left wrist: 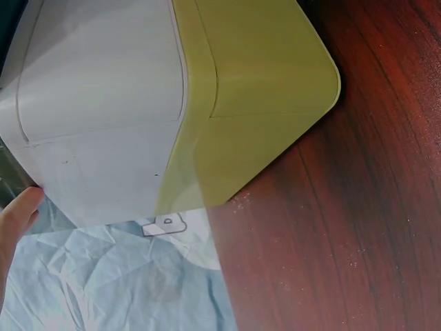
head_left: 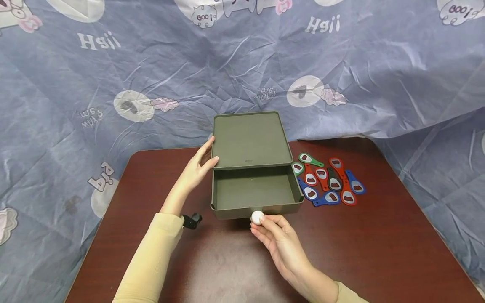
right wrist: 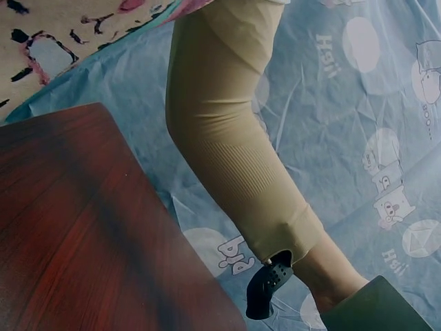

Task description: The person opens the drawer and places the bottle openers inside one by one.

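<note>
In the head view, a dark green box with a flat, rimmed top stands at the middle of the table. Its front drawer is pulled out, and nothing is seen inside. My right hand pinches the round white knob on the drawer front between thumb and fingers. Against the box's left side rests my left hand, fingers fairly straight, thumb at the top's front corner. The left wrist view has the box's side up close. A corner of the box enters the right wrist view.
Several bottle openers in red, blue, green and black lie to the right of the box. The dark red wooden table meets a printed blue-grey cloth behind. A black wrist camera sits at my left cuff.
</note>
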### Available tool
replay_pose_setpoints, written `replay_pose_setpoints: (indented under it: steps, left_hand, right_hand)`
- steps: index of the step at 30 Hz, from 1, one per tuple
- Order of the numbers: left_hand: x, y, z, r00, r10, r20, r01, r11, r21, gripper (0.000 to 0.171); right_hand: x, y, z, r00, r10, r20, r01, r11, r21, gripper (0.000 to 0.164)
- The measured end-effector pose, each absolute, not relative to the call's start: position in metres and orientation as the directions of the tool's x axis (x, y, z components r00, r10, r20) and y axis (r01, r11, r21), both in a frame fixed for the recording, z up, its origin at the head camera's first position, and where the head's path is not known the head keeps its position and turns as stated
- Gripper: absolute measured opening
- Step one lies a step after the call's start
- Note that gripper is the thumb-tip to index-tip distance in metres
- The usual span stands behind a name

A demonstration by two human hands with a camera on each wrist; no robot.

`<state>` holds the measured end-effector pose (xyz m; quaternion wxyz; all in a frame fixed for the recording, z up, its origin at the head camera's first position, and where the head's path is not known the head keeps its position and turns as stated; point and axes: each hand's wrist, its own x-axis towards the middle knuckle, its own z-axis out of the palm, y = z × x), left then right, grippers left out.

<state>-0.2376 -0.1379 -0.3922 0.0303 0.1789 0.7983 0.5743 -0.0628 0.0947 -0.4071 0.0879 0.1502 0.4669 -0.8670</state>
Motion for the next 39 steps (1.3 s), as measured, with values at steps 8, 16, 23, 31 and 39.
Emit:
replay_pose_setpoints:
  steps: [8, 16, 23, 31, 39]
  left_hand:
    - [-0.2397, -0.1372, -0.3963, -0.931, 0.306, 0.198, 0.28, 0.252, 0.926, 0.061]
    - [-0.2397, -0.1363, -0.3991, -0.935, 0.278, 0.218, 0.288, 0.246, 0.925, 0.059]
    - [-0.2401, -0.1356, -0.3994, -0.942, 0.268, 0.2, 0.27, 0.256, 0.928, 0.058]
    - [-0.2394, -0.1357, -0.3984, -0.945, 0.264, 0.192, 0.261, 0.258, 0.93, 0.059]
    - [-0.2387, -0.1343, -0.3989, -0.94, 0.277, 0.196, 0.267, 0.243, 0.933, 0.059]
  right_hand:
    - [-0.06, 0.0958, -0.409, -0.941, -0.018, -0.338, 0.291, -0.553, -0.781, 0.009]
    - [-0.0583, 0.0952, -0.4108, -0.944, -0.026, -0.329, 0.288, -0.553, -0.782, 0.009]
    - [-0.0564, 0.0931, -0.4119, -0.948, -0.047, -0.316, 0.288, -0.552, -0.783, 0.01]
    - [-0.057, 0.0941, -0.4119, -0.948, -0.052, -0.314, 0.29, -0.546, -0.786, 0.009]
    - [-0.0569, 0.0952, -0.4131, -0.945, -0.06, -0.323, 0.3, -0.557, -0.775, 0.01]
